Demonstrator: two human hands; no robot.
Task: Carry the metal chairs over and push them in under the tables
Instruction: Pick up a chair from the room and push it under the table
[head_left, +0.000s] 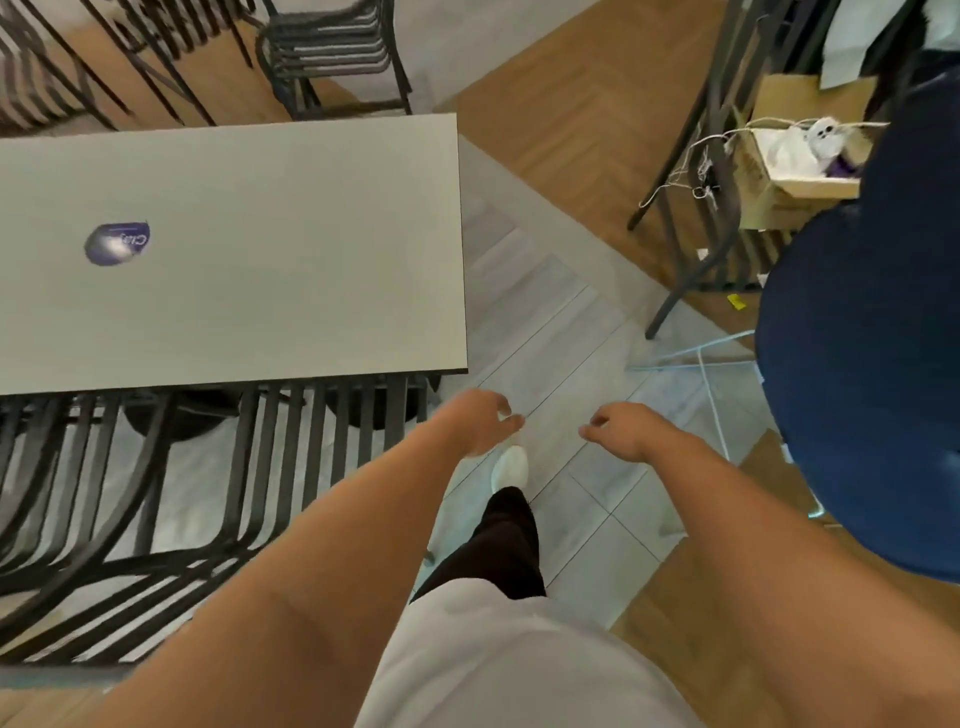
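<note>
Head view, single frame, looking down past a white shirt (519, 660) and a dark trouser leg (506, 540) to a white shoe (510, 467) on grey floor tiles.

Item 1, table (291, 249): pale grey top, upper left, with a blue sticker (117, 243) on it.

Item 2, metal chairs at the near edge (218, 467): dark slatted frames, backs showing along the near side of the table, seats reaching under the top. Judged as already pushed in; how many stand here cannot be told through the blur.

Item 3, metal chair at the far side (332, 47): slatted, standing beyond the table, seemingly not yet tucked under. More dark frames (691, 208) stand at upper right beside a cardboard box (795, 171). Judged as work remaining.

Item 4, left hand (485, 421): arm stretched forward and down, beside the table corner, fingers loosely curled, holding nothing.

Item 5, right hand (621, 428): arm likewise extended, near the left hand but apart from it, fingers loosely curled, thumb and forefinger close together, nothing between them.

Item 6, dark blue rounded object (872, 364): fills the right edge; identity unclear.

Progress: partway; neither hand carries a chair now
</note>
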